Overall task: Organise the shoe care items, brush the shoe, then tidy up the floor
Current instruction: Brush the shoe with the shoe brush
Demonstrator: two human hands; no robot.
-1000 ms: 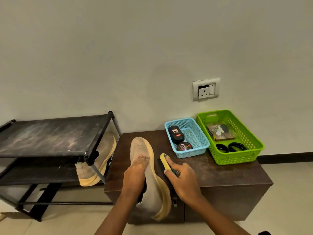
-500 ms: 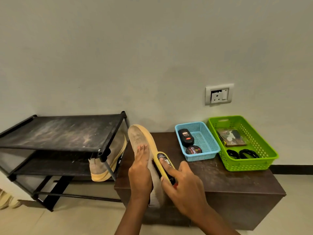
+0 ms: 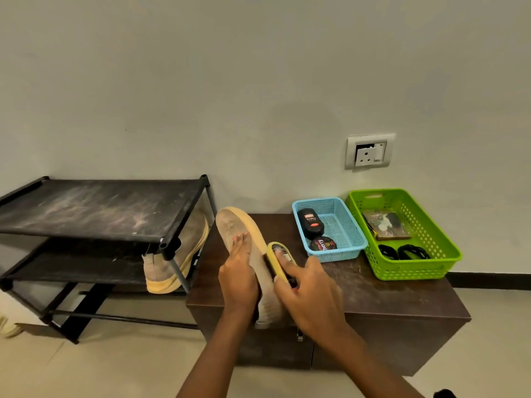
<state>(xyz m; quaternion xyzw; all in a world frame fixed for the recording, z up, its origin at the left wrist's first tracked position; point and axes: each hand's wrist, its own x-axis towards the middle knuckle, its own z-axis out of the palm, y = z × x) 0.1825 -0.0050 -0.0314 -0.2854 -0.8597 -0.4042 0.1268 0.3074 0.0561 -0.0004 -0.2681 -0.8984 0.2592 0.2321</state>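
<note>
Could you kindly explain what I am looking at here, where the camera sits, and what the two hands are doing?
There is no machine here: a person wears a wide-angle camera on the head, looking forward and down at their own bare hands. The left hand steadies a beige shoe, tilted on edge over a dark brown cabinet. The right hand presses a yellow-backed brush against the shoe's side. On the cabinet stand a blue basket holding a black bottle and a round polish tin, and a green basket with a packet and black laces. To the left, a black shoe rack holds the matching shoe.
</note>
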